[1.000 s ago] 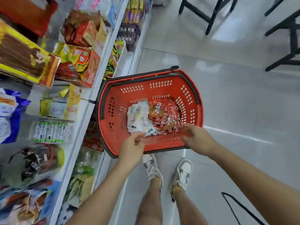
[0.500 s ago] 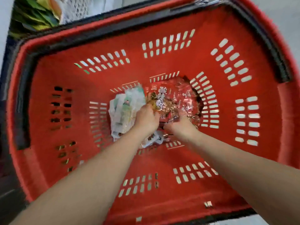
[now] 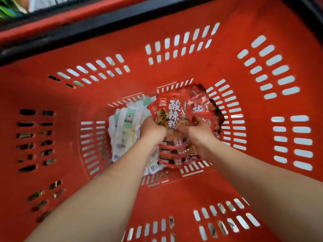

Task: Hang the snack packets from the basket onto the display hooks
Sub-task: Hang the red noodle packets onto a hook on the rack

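Note:
The red basket fills the view from above. On its floor lie several red snack packets with white lettering and, left of them, a pile of white and green packets. My left hand and my right hand both grip a bunch of the red packets, and the top red packet stands tilted up between them. More red packets lie under my wrists. No display hooks are in view.
The basket's black handle runs along its far rim. Green packaging shows beyond the rim at the top left. Slotted red walls close in on every side.
The camera has dropped from standing height to close over the basket. Both hands went from the near rim down to the red packets, and the top red packet now stands lifted.

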### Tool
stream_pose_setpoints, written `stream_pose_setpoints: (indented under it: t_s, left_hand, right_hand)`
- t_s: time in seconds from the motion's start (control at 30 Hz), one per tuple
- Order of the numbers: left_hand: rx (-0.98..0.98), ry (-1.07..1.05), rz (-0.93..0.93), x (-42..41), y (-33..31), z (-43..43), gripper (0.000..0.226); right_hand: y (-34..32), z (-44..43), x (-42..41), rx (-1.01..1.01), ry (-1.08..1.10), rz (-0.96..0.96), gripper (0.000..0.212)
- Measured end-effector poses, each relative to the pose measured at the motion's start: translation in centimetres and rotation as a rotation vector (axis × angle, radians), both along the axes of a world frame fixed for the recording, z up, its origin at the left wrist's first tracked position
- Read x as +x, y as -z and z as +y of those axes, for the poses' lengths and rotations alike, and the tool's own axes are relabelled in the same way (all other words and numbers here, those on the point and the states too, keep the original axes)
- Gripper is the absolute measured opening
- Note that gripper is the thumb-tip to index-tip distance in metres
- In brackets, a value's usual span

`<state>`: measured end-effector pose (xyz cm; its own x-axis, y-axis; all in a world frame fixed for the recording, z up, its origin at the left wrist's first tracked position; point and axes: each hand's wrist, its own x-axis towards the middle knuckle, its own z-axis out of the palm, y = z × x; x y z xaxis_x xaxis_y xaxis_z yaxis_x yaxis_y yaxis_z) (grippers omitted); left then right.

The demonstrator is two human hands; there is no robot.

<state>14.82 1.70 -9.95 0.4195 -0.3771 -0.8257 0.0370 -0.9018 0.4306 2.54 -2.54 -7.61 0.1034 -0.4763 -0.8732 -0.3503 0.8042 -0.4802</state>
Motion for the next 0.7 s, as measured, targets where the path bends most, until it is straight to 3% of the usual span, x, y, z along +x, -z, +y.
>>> stream_pose_setpoints:
  t_s: [0.1,0.3,0.43,0.57,0.7]
  left_hand:
    - [-0.090,-0.058,0.103,0.1,-2.0,1.0,0.032]
    - [-0.261,-0.296,0.206,-0.3,-7.6,2.2,0.027]
    - [-0.338,-0.469,0.268,-0.3,-13.3,3.3,0.038]
    - [-0.425,-0.577,0.299,0.5,-20.7,3.5,0.083]
    - [-0.500,-0.423,0.194,1.6,-29.2,3.0,0.086]
  right_hand:
    - [-0.7,-0.2,-0.2,0.076,0.084,-0.045,0.030]
    - [-5.4,-0.5,-0.1,0.048,-0.042,-0.151,0.035]
    - [-11.6,-0.1,-0.5,-0.068,-0.174,-0.190,0.032]
    - [-18.8,1.0,-0.7,-0.281,-0.382,-0.089,0.044]
    - [-27.7,1.4,-0.6,-0.460,-0.513,-0.079,0.052]
